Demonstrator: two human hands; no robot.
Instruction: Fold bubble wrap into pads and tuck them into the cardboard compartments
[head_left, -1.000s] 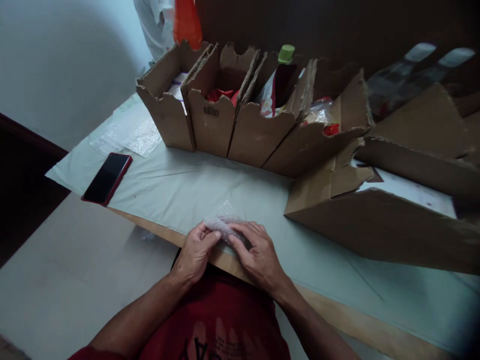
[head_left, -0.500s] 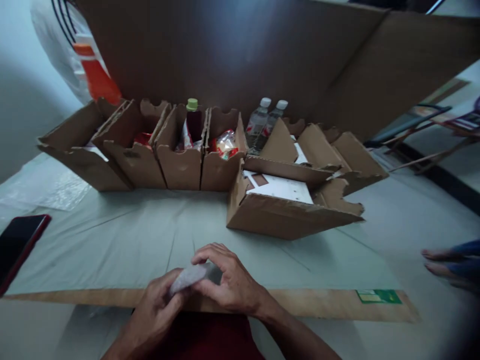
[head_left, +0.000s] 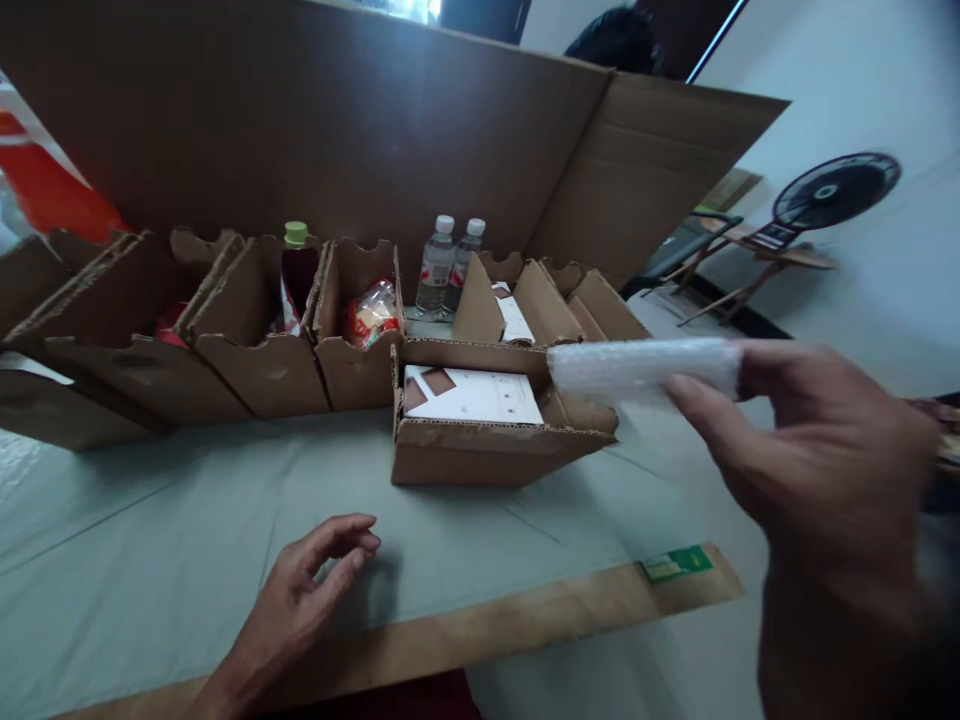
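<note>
My right hand [head_left: 817,450] is raised at the right, pinching a flat bubble-wrapped packet [head_left: 622,368] between thumb and fingers. What the wrap contains cannot be made out. The packet's free end points left, in line with the right end of the front cardboard bin [head_left: 480,450]. That bin holds white printed boxes [head_left: 480,395]. Low over the pale green cloth [head_left: 225,530], my left hand [head_left: 315,580] holds nothing; its fingers are curved, with a gap to the thumb.
A row of cardboard bins [head_left: 262,375] holds a green-capped bottle [head_left: 295,236] and a red snack bag [head_left: 373,315]. Two water bottles [head_left: 436,265] stand right of them, before a tall cardboard panel [head_left: 337,140]. A fan [head_left: 832,195] stands at the far right.
Both hands held the packet near the table's front edge; now my right hand has carried it up and right. My left hand has let go. The view has turned right.
</note>
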